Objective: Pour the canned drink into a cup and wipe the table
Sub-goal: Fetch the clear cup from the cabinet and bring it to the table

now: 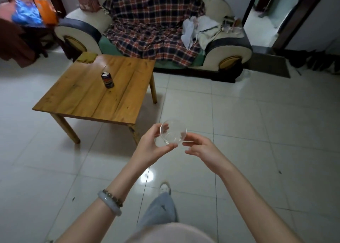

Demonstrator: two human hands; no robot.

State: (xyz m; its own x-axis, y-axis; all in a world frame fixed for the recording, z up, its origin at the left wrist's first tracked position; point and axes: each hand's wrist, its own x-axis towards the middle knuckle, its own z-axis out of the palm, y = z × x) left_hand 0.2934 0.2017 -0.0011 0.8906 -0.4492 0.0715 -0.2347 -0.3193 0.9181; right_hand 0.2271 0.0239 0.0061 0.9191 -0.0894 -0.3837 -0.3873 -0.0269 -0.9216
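Mid-frame, the left hand wraps the light, slick-looking clear round cup by its wall (wise, it may be fragile), the right hand touching it, grip unclear.

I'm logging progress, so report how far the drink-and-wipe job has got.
Done: nothing yet; the can stands upright on the table. In hand: the left hand holds the empty cup over the floor, the right hand touching its rim. Left: set the cup down, pour, then wipe, perhaps with the cloth at the table's far corner.
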